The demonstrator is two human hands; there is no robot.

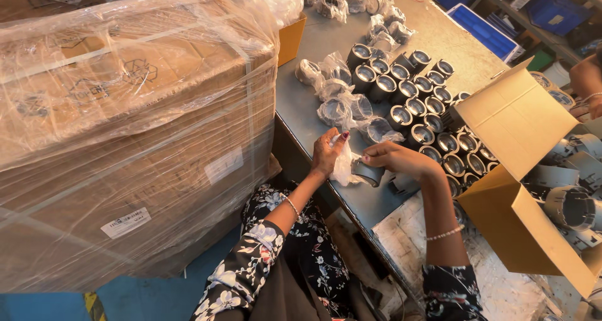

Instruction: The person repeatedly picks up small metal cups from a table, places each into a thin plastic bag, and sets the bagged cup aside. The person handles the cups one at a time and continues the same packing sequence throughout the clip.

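The fingers (335, 140) of the left hand (327, 153) pinch the upper edge of a small clear plastic bag (342, 165), thumb and fingertips clenched on the film, wrist bent back and forearm rising from the lower left. The right hand (396, 158) lies palm down, its fingers curled around one grey cylindrical housing (368, 170), which sits at the mouth of the bag, just above the near edge of the grey counter (326, 51). The right forearm runs straight down from the wrist; each wrist wears a thin beaded bracelet.

Beyond the hands, bare housings stand upright in tight diagonal rows (417, 101), open ends up; about twenty-five show, though the count is unsure where a carton hides them. To their left lie about six housings already wrapped in bags (335, 89), with another cluster of about eight bagged ones (357, 7) at the far end of the counter.

One open cardboard carton (514, 170) lies tipped on its side to the right, flaps spread, more grey housings (567, 205) spilling inside it. One large cardboard box wrapped in clear film (125, 133) fills the left side. A second person's arm (586, 76) shows at the right edge, and blue crates (483, 29) stand beyond the counter
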